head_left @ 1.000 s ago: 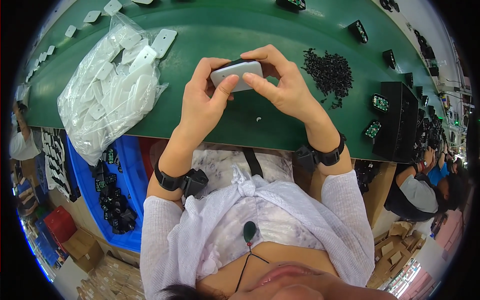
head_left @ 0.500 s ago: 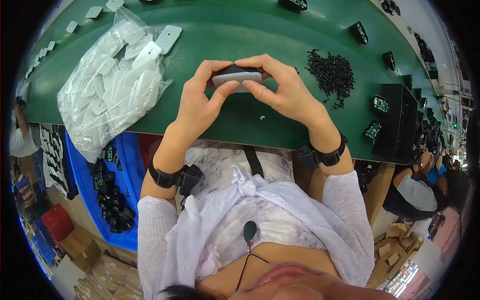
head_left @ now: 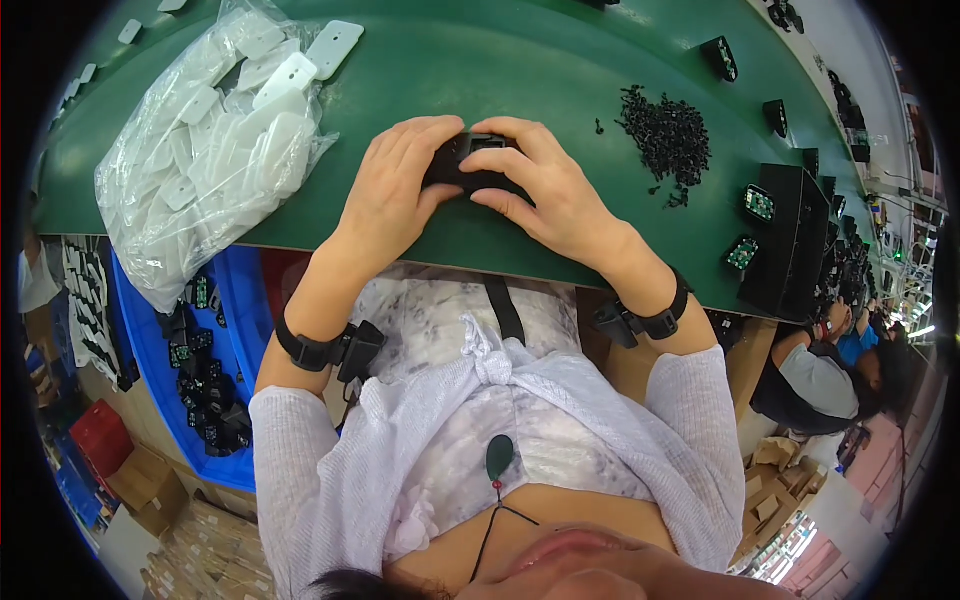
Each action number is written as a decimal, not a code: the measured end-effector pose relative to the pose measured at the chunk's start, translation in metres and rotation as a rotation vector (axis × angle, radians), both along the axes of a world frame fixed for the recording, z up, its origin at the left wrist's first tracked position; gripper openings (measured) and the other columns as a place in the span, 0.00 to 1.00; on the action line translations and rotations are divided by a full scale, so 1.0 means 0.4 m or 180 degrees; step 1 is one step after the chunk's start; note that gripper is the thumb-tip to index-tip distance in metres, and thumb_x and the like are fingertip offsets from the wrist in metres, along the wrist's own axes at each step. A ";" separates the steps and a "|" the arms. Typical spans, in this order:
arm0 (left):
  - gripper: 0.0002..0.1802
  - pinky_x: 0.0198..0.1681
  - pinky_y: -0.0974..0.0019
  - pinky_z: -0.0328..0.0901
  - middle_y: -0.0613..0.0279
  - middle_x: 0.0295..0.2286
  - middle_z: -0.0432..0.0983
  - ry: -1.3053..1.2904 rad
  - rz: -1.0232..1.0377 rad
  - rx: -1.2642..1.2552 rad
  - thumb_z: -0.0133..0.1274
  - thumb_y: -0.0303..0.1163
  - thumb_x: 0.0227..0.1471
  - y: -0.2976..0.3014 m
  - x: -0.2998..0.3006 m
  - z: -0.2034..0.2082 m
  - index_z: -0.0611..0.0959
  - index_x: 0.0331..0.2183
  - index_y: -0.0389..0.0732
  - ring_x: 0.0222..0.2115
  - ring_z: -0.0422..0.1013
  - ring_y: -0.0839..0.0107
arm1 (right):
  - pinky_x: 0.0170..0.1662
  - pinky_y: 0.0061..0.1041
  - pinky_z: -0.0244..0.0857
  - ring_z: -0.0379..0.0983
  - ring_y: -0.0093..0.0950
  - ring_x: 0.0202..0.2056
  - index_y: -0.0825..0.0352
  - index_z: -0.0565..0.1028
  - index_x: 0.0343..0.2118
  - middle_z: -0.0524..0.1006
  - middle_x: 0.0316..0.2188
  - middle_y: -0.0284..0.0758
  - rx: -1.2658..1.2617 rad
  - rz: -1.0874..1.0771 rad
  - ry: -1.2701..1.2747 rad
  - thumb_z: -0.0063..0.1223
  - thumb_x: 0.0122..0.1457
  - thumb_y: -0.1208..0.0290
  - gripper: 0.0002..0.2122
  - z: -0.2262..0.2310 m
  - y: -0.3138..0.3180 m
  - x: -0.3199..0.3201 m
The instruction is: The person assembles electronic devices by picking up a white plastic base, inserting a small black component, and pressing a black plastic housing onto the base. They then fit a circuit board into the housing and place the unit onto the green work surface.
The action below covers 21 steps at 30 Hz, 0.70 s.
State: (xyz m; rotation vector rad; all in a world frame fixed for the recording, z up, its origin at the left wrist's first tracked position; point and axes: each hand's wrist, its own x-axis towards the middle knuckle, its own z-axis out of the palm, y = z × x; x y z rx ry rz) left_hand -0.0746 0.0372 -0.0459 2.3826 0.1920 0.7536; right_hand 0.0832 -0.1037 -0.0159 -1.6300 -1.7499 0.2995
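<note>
Over the green table, both hands hold a small black casing point(head_left: 453, 167) between them, its dark side facing up. My left hand point(head_left: 390, 190) wraps the casing's left end with fingers bent. From the other end my right hand point(head_left: 555, 190) grips it, with a finger lying across the top near a squarish recess. The casing's underside is hidden. To the left lies a clear plastic bag point(head_left: 128, 215) full of white rounded plates, and a white plate point(head_left: 336, 48) rests at its upper edge. Right of my hands is a heap of small black screws point(head_left: 668, 140).
Black casings with green circuit boards point(head_left: 759, 203) lie near a black box point(head_left: 778, 245) at the table's right. A blue bin point(head_left: 150, 360) holding more black parts stands below the left edge. Farther right, a co-worker point(head_left: 815, 375) sits by the table.
The casing has been turned over: the pale plate that faced me is out of sight and the black side shows. My fingers have shifted further around it. The whole view has moved slightly.
</note>
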 end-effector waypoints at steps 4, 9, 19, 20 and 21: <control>0.42 0.52 0.57 0.60 0.56 0.46 0.72 0.0060 -0.0030 -0.0309 0.65 0.23 0.33 -0.018 -0.007 0.012 0.69 0.54 0.40 0.49 0.66 0.55 | 0.47 0.33 0.67 0.70 0.38 0.45 0.66 0.74 0.45 0.73 0.45 0.40 0.0148 -0.0191 -0.0047 0.59 0.51 0.78 0.17 -0.006 0.000 -0.019; 0.44 0.53 0.57 0.60 0.58 0.45 0.72 -0.0043 0.0048 -0.0462 0.67 0.24 0.33 -0.012 -0.006 -0.009 0.68 0.55 0.41 0.48 0.66 0.56 | 0.49 0.30 0.67 0.71 0.37 0.47 0.67 0.73 0.46 0.75 0.44 0.40 0.0229 -0.0284 0.0271 0.58 0.52 0.80 0.16 -0.014 -0.008 -0.016; 0.34 0.50 0.68 0.65 0.56 0.44 0.72 -0.0101 -0.0278 -0.3055 0.62 0.22 0.46 -0.041 -0.010 0.007 0.68 0.54 0.36 0.46 0.70 0.70 | 0.56 0.28 0.63 0.69 0.30 0.51 0.72 0.66 0.51 0.71 0.50 0.41 -0.0076 -0.0475 0.2004 0.52 0.60 0.79 0.17 -0.002 -0.023 -0.028; 0.34 0.51 0.69 0.64 0.56 0.45 0.72 -0.0178 -0.0302 -0.3295 0.62 0.22 0.46 -0.040 -0.009 0.007 0.67 0.55 0.35 0.46 0.69 0.71 | 0.56 0.28 0.63 0.69 0.30 0.51 0.72 0.66 0.51 0.71 0.49 0.42 -0.0058 -0.0510 0.1989 0.53 0.59 0.79 0.17 -0.001 -0.022 -0.029; 0.33 0.52 0.69 0.64 0.56 0.46 0.71 -0.0256 -0.0324 -0.3535 0.61 0.21 0.47 -0.040 -0.008 0.007 0.67 0.55 0.34 0.46 0.69 0.72 | 0.56 0.28 0.63 0.69 0.30 0.51 0.72 0.66 0.51 0.71 0.49 0.42 -0.0059 -0.0512 0.1989 0.53 0.59 0.79 0.17 -0.003 -0.021 -0.029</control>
